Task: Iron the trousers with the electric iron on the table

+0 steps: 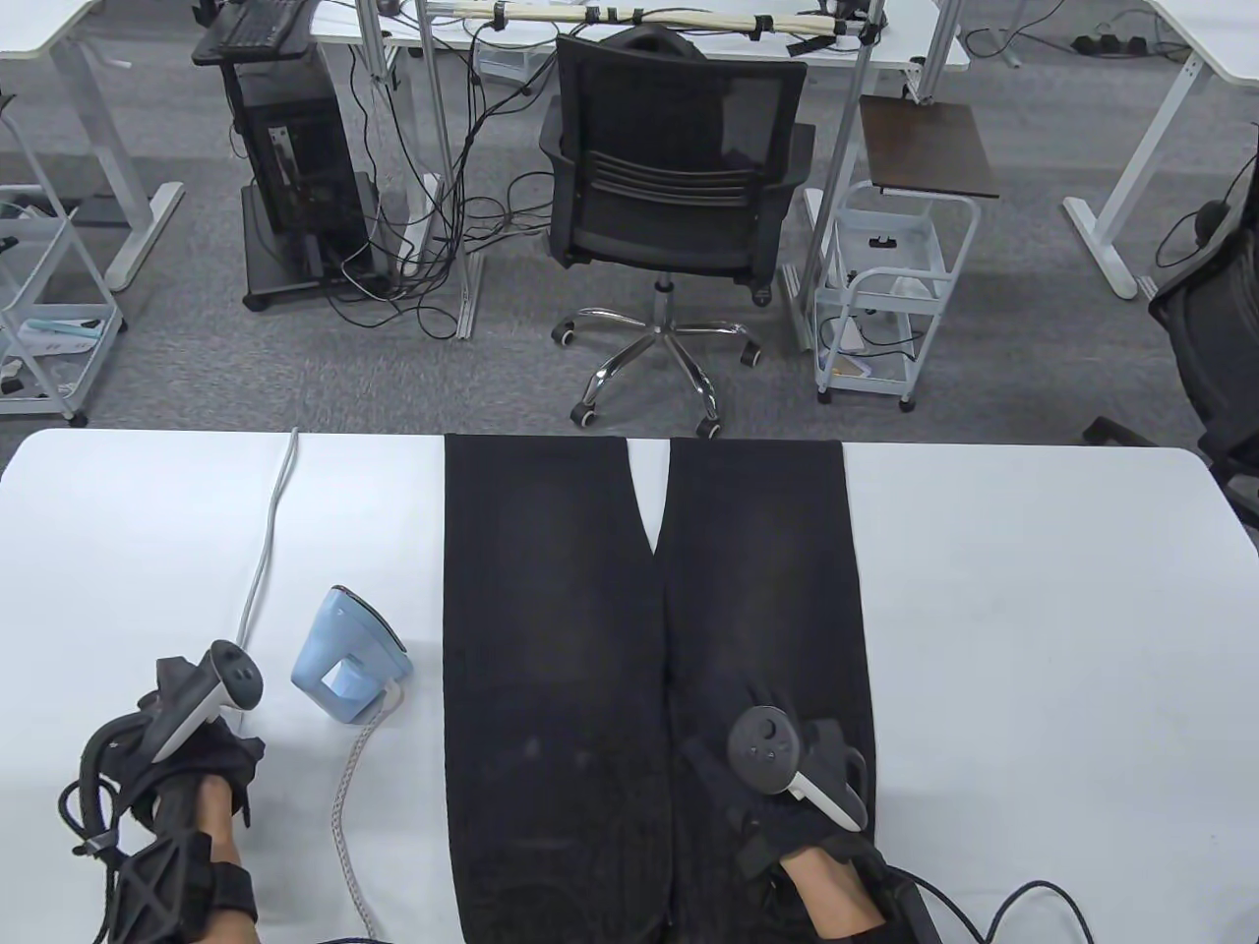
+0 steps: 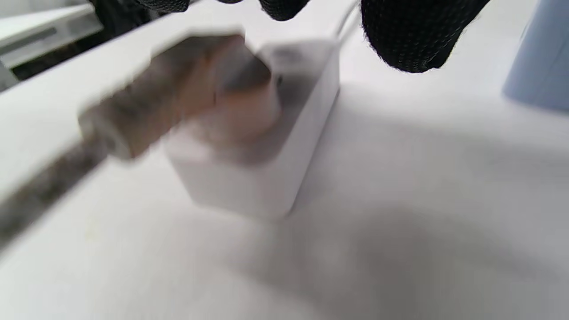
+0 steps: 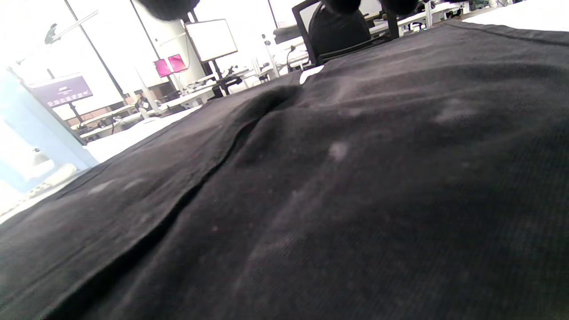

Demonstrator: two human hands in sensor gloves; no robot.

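Left hand hovers left of the iron, fingertips pointing down. Right hand lies right of it, grip unclear.

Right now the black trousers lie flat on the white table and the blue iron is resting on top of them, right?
Not quite. The black trousers do lie flat on the white table, but the blue iron stands on the table beside them, to their left, not on them. The table view shows it.

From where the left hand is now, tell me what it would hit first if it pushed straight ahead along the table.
Probably the white power socket with the iron's plug in it: the left wrist view shows it right under the fingertips. The blue iron stands off to the right. Depth is blurry.
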